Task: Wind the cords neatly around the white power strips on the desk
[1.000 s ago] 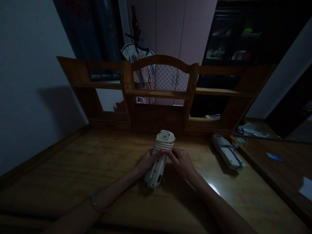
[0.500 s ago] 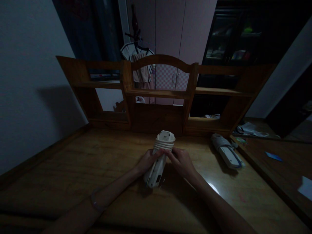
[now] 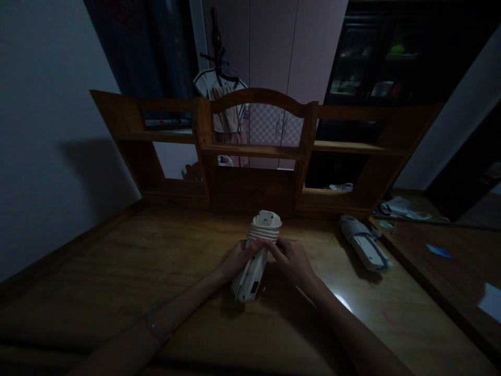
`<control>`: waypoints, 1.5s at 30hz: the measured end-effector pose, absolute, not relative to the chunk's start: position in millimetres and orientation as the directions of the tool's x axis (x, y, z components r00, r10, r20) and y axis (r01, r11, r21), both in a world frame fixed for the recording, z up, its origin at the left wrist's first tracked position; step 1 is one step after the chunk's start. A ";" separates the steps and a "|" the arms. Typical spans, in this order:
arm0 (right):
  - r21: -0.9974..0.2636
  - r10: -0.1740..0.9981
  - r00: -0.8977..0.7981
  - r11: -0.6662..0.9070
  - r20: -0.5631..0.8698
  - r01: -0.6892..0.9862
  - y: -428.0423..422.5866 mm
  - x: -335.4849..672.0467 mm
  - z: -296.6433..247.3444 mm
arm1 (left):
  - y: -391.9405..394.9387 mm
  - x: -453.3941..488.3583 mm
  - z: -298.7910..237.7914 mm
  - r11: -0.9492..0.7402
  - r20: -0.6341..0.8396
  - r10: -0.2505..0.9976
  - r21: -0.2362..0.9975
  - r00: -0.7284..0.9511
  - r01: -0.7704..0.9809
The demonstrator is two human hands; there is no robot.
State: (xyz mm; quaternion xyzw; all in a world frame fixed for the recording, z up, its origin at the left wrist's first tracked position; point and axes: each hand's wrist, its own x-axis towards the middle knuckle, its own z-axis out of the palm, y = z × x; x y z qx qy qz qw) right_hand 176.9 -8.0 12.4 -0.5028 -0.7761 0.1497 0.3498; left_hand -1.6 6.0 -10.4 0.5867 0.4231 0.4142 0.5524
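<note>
Between my hands is a white power strip (image 3: pixel 252 274), tilted with its far end raised above the desk. Its white cord (image 3: pixel 263 233) is wound in several loops around the upper part. My left hand (image 3: pixel 238 259) grips it from the left, thumb pressed against the lowest loops. From the right, my right hand (image 3: pixel 290 257) closes on the same coils, its thumb tip meeting the left thumb. Most of the other fingers are hidden behind the strip. A second power strip (image 3: pixel 368 250), wrapped in grey cord, lies on the desk to the right.
The wooden desk (image 3: pixel 156 261) carries a low wooden shelf unit (image 3: pixel 254 150) along its back edge. At right, a lower brown surface holds a blue card (image 3: pixel 438 251) and a white paper (image 3: pixel 491 300). A wall (image 3: pixel 58 156) borders the left side.
</note>
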 end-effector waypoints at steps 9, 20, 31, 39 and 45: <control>-0.588 0.879 -0.263 0.464 0.397 0.663 -8.1 177.0 13.1 | 6.8 -2.7 -12.8 -0.021 0.008 0.948 0.999 0.318 0.036; -0.572 0.884 -0.256 0.451 0.391 0.685 -7.1 177.4 11.3 | 8.1 -2.6 -13.0 -0.019 0.001 0.947 0.998 0.320 0.052; -0.590 0.892 -0.260 0.441 0.369 0.676 -7.2 177.4 12.0 | 10.0 -2.8 -16.8 -0.013 -0.002 0.953 0.999 0.301 0.049; -0.574 0.877 -0.271 0.467 0.396 0.672 -8.0 176.5 12.8 | 7.4 -1.2 -13.0 0.003 -0.016 0.950 0.999 0.312 0.041; -0.571 0.888 -0.261 0.446 0.379 0.689 -7.7 176.3 11.0 | 6.9 -0.8 -12.4 0.033 -0.039 0.949 0.999 0.312 0.024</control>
